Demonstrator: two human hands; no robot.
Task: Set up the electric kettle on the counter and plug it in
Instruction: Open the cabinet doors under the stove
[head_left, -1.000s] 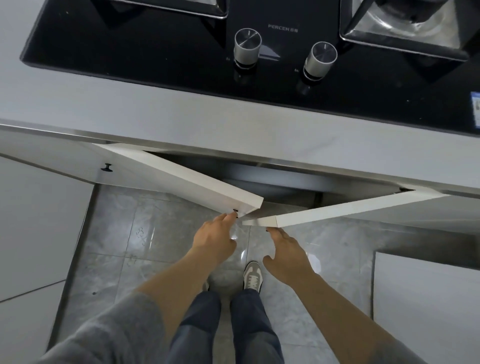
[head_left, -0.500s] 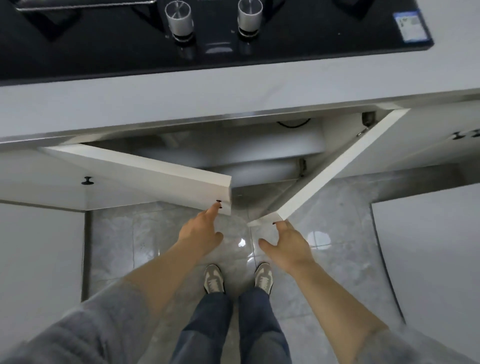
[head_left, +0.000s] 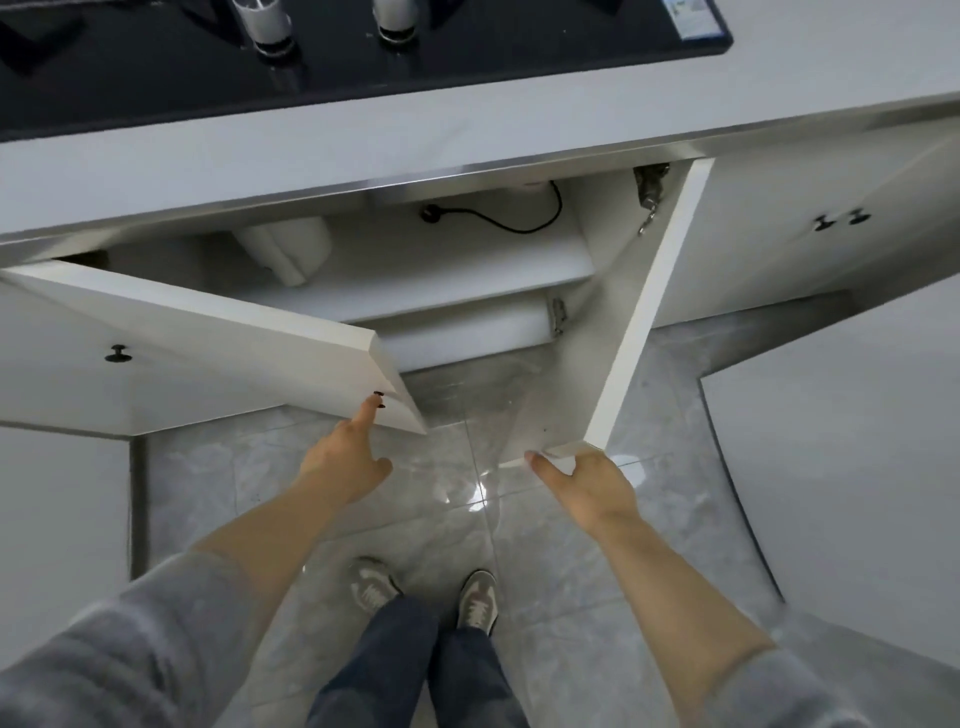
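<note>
Below the grey counter (head_left: 363, 150) a cabinet stands with both white doors swung out. On its upper shelf (head_left: 415, 283) lies a white rounded object (head_left: 285, 249), partly hidden by the left door; I cannot tell whether it is the kettle. A black cord with a round plug (head_left: 498, 221) lies beside it on the same shelf. My left hand (head_left: 345, 457) has its fingers apart, the index fingertip touching the left door (head_left: 208, 332) at its small black knob. My right hand (head_left: 587, 483) grips the free lower corner of the right door (head_left: 639, 322).
A black glass hob (head_left: 363, 67) with two silver dials fills the counter top. Closed cabinet fronts with black knobs (head_left: 836, 221) flank the open cabinet. A white panel (head_left: 841, 467) juts in at the right. My feet stand on grey glossy tiles (head_left: 311, 519).
Both doors have swung wider, the right one most, so the shelf, the white object and the cord now show. My view has shifted right and tipped down.
</note>
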